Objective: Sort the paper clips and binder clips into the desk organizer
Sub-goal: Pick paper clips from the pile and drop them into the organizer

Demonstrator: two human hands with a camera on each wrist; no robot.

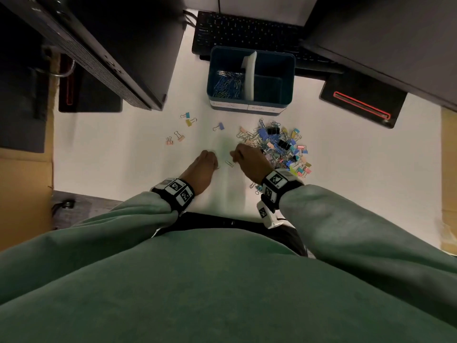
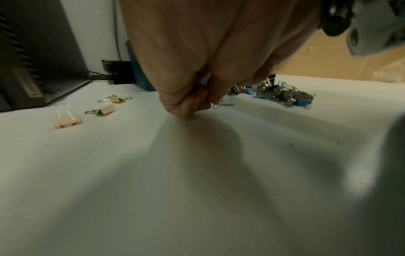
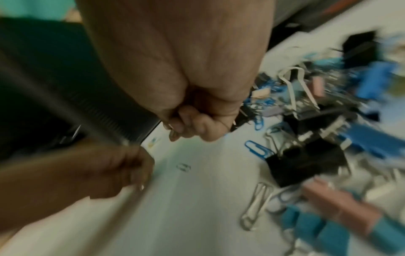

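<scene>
The blue desk organizer (image 1: 288,78) stands at the back of the white desk; its left compartment holds paper clips (image 1: 228,82), and its right compartment looks empty. A mixed pile of binder clips and paper clips (image 1: 279,147) lies to the right of my hands. My left hand (image 1: 206,162) is curled, and a silver paper clip (image 2: 215,106) sticks out of its fingers (image 2: 186,107). My right hand (image 1: 244,157), at the pile's left edge, is curled too, pinching a metal paper clip (image 3: 173,136). One loose paper clip (image 1: 229,163) lies between the hands.
Several loose binder clips (image 1: 183,127) lie scattered to the left of the hands. A keyboard (image 1: 247,30) sits behind the organizer. A dark computer case (image 1: 111,50) stands at the back left, and a monitor base (image 1: 361,105) at the right.
</scene>
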